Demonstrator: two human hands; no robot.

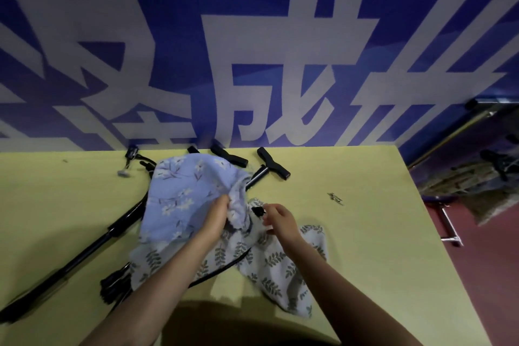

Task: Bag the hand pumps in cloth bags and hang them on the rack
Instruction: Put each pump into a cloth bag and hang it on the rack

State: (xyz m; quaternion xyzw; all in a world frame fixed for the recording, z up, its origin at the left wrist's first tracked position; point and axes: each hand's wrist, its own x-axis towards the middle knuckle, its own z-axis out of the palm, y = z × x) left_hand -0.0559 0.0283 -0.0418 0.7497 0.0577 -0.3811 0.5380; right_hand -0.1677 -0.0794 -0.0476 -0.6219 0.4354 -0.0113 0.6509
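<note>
A blue cloth bag (182, 199) with white flowers lies puffed up in the middle of the yellow tabletop (365, 233), its mouth gathered toward the near right side. The left hand (217, 215) grips that bunched mouth, fingers curled into the folds. Just beside it, the right hand (278, 220) pinches something small and black (257, 211) at the bag's opening; I cannot tell whether it is a cord stopper or part of a pump.

Under and in front of the blue bag a white bag (283, 264) printed with grey leaves is spread flat, reaching toward the near edge on the right. A black hose (222, 268) curves across it.

A pump (261, 174) pokes out from behind the blue bag, its shaft slanting away to a black T-handle (273, 163) near the wall. A second black handle (229, 157) lies just left of it, partly hidden by the cloth. To the left, a long black pump (92, 244) stretches diagonally from the blue bag toward the near left corner. Near the white bag's left edge sits a dark ribbed part (115, 284), too blurred to name.

At the far left by the wall is a small black and silver fitting (127, 163). Well to the right of the hands, a tiny metal piece (335, 198) lies alone.

Behind the tabletop rises a blue wall (182, 8) with large white characters. On the right, past the edge, is a red floor (491, 275) and a metal frame (449, 222).
</note>
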